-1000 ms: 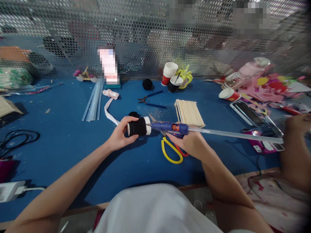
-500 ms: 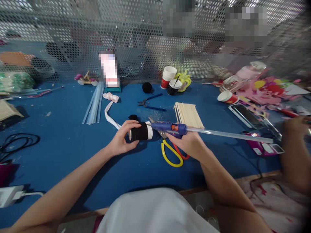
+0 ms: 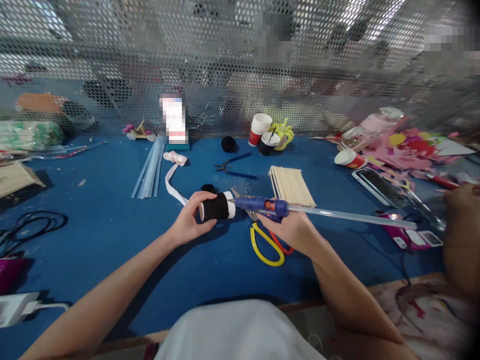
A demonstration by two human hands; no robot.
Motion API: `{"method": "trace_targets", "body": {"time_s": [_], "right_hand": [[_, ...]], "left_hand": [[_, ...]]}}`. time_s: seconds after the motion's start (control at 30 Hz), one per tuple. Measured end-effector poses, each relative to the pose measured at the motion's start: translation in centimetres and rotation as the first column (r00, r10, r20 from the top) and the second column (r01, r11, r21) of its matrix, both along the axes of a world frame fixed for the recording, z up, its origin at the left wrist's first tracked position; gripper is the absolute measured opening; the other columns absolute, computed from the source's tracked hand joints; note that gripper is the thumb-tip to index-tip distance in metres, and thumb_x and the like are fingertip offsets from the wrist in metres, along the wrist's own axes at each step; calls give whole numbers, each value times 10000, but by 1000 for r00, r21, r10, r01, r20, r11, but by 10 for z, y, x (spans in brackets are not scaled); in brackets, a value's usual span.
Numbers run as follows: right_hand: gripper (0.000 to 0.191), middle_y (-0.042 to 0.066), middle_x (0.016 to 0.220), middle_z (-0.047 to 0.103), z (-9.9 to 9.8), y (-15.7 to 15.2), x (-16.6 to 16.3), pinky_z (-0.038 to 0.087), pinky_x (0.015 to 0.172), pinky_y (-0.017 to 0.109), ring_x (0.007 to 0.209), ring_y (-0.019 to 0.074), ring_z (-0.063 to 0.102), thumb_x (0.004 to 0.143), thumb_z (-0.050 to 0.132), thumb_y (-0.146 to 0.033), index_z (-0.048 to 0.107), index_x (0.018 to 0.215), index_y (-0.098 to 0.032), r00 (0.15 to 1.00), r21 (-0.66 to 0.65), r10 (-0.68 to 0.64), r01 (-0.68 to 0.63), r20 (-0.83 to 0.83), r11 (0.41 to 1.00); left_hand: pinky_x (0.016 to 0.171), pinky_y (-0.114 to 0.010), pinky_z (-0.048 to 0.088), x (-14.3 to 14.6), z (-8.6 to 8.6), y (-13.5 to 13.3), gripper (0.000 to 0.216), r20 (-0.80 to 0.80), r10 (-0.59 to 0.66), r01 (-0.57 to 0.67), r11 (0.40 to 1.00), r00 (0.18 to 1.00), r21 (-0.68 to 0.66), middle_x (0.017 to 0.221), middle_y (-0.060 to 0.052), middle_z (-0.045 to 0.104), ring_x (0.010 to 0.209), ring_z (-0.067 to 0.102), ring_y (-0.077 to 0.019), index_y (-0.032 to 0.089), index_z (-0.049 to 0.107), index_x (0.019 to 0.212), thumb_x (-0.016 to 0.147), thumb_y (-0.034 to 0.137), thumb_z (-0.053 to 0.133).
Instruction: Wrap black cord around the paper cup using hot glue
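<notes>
My left hand (image 3: 192, 222) is closed round a paper cup (image 3: 215, 207) lying on its side, mostly wrapped in black yarn with a white band bare at its right end. My right hand (image 3: 290, 227) grips a blue glue gun (image 3: 258, 205), a long clear glue stick (image 3: 352, 215) jutting from its back. The gun's nozzle points left and meets the cup near the white band; whether glue is coming out I cannot tell. Under the gun lie scissors with yellow and red handles (image 3: 267, 252). Behind the cup is a small black yarn bit (image 3: 207, 188).
Pliers (image 3: 236, 167), a black ball (image 3: 228, 144), paper cups (image 3: 259, 127) and wooden sticks (image 3: 292, 186) lie beyond my hands. Glue sticks (image 3: 149, 170) and white ribbon (image 3: 171, 182) are left. Rightward are a phone (image 3: 378, 186), a purple power strip (image 3: 408, 235) and another person's arm (image 3: 463, 240).
The view has tilted up a little, so the table things sit lower in it. Cup and glue gun keep nearly the same pose. The other person's arm has shifted right.
</notes>
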State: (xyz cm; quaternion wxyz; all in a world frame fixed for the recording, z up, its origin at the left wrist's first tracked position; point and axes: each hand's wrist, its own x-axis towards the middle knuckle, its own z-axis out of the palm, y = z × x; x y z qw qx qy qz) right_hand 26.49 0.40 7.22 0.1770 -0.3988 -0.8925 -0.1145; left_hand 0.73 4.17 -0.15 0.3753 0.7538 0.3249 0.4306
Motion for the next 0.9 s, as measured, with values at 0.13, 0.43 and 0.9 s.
{"method": "trace_targets", "body": {"time_s": [0.13, 0.43, 0.9], "right_hand": [[367, 101, 655, 621, 0, -4, -1, 452, 525, 311, 569, 185, 567, 882, 363, -266, 693, 795, -130, 997, -98, -52, 45, -64, 994], [323, 64, 537, 578, 6, -8, 0, 487, 583, 331, 576, 195, 583, 855, 401, -293, 692, 819, -159, 985, -241, -66, 26, -162, 970], [378, 79, 760, 680, 6, 21, 40, 473, 591, 305, 683, 212, 630, 736, 556, -513, 617, 822, -150, 563, -536, -663, 403, -493, 741]], "left_hand": [[870, -390, 441, 0, 1, 0, 490, 31, 21, -17, 994, 999, -108, 1132, -91, 470, 1051, 496, -233, 227, 449, 1172, 718, 194, 630], [822, -368, 473, 1, 2, 0, 519, 161, 35, 21, 942, 986, -334, 1115, -75, 500, 936, 548, -196, 228, 441, 1169, 704, 268, 669], [851, -387, 468, 3, -3, 2, 499, 80, 87, -66, 970, 993, -234, 1128, -84, 509, 993, 548, -213, 212, 445, 1153, 703, 255, 656]]}}
